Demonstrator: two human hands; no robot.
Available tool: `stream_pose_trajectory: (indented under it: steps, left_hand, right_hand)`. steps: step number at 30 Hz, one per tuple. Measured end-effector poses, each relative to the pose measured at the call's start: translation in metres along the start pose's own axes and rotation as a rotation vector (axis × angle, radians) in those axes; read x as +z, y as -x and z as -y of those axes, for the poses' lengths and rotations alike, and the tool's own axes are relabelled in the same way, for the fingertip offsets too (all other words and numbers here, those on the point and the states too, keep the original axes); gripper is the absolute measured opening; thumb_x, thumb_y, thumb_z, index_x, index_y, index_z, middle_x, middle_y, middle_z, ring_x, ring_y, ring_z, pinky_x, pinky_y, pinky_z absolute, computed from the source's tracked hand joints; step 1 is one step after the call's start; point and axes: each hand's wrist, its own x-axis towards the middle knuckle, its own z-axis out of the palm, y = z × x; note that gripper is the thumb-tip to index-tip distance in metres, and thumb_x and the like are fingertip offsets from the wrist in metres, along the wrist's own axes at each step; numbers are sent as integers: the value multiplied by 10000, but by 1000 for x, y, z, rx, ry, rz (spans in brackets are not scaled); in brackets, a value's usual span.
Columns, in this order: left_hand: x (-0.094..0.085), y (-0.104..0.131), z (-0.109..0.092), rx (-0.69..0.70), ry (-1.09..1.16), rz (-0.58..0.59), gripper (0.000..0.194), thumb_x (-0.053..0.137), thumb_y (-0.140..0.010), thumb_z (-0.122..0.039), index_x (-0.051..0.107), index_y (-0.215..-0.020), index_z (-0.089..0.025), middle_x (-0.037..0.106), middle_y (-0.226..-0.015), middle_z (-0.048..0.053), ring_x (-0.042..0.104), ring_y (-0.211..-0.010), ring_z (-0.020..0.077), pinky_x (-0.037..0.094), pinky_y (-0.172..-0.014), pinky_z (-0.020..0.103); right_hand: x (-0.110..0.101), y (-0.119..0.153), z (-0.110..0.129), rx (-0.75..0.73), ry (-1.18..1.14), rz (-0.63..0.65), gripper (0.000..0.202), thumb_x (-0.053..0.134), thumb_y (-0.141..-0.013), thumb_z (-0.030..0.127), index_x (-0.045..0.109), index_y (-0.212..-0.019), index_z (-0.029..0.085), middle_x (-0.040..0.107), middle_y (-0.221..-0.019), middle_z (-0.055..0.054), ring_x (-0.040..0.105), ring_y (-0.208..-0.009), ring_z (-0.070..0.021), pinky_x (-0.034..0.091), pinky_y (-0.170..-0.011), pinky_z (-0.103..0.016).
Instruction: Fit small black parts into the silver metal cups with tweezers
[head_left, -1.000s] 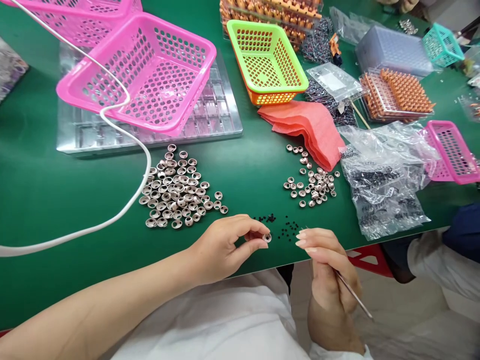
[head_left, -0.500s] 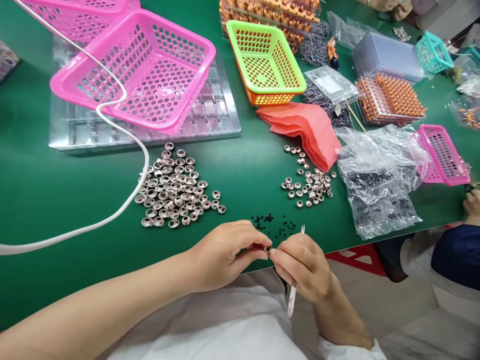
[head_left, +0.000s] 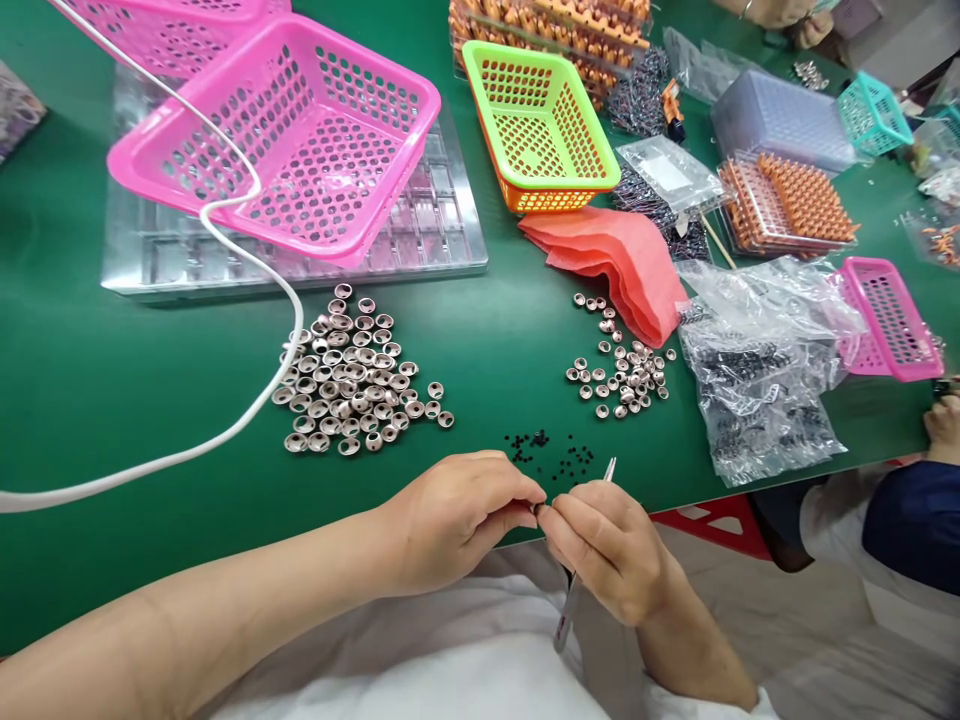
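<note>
Head view: left hand [head_left: 457, 520] and right hand [head_left: 607, 545] close together at the near edge of the green surface [head_left: 187, 400], fingertips almost meeting. Small piece [head_left: 538, 509] pinched between left thumb and forefinger, right fingertips closed in against it; mostly covered by fingers, exact form not readable. Tweezers [head_left: 568, 615] gripped inside the curled right hand, points up past the knuckles, opposite end slanting down toward the lap.

Just beyond the hands: tiny black bits [head_left: 574, 455], loosely scattered. Beyond and left of the hands: larger heap of hollow metal pieces [head_left: 352, 380], many with openings upward. Beyond the right hand: smaller heap of similar pieces [head_left: 636, 375], then folded red cloth [head_left: 622, 260], then green basket [head_left: 540, 120] nested in orange basket [head_left: 559, 198].

Far left, past the larger heap: pink basket [head_left: 300, 150] over a compartmented tray [head_left: 442, 200]; white cord [head_left: 247, 420] crossing in front. Right of the right hand, farther out: clear plastic bags [head_left: 757, 370], dark contents, small pink basket [head_left: 889, 310] alongside.
</note>
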Motion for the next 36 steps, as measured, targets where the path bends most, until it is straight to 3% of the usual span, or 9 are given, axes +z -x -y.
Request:
stream_pose_trajectory:
  steps: [11,17,21,24,36]
  left_hand:
    - [0,0,-2,0,18,2,112,560,-978,-103,633,-1046,-154,739,-831,44,638,-721,146,531,-680,242]
    - [2,0,-3,-29,33,-2,112,548,-979,-102,636,-1016,-161,746,-830,44,644,-720,147,529,-673,245]
    - [5,1,-1,-31,36,-13,107,546,-981,-112,638,-1006,-162,752,-831,46,651,-723,150,531,-678,253]
    - [5,1,0,-41,43,-6,118,537,-985,-120,641,-1012,-169,757,-842,44,658,-732,149,533,-685,252]
    - [1,-2,-4,-56,22,-12,90,564,-991,-159,652,-996,-174,748,-800,23,643,-692,139,521,-651,231]
  right_hand:
    - [-1,-2,-1,-9,-46,-6,300,476,-915,40,640,-1163,-6,691,-947,-157,610,-849,-232,554,-590,-366]
    - [0,-2,-4,-46,-44,-3,305,463,-924,69,652,-1161,34,691,-954,-142,612,-865,-227,568,-583,-369]
    - [3,-2,-7,-71,-65,-21,266,520,-892,41,655,-1117,-3,664,-933,-146,606,-820,-225,532,-558,-366]
    - [4,-2,-9,-68,-63,-1,250,542,-888,51,667,-1104,33,659,-927,-131,601,-802,-215,522,-561,-359]
    - [-5,-8,-8,-71,-77,10,361,408,-922,72,656,-1183,38,690,-968,-149,628,-838,-226,564,-588,-367]
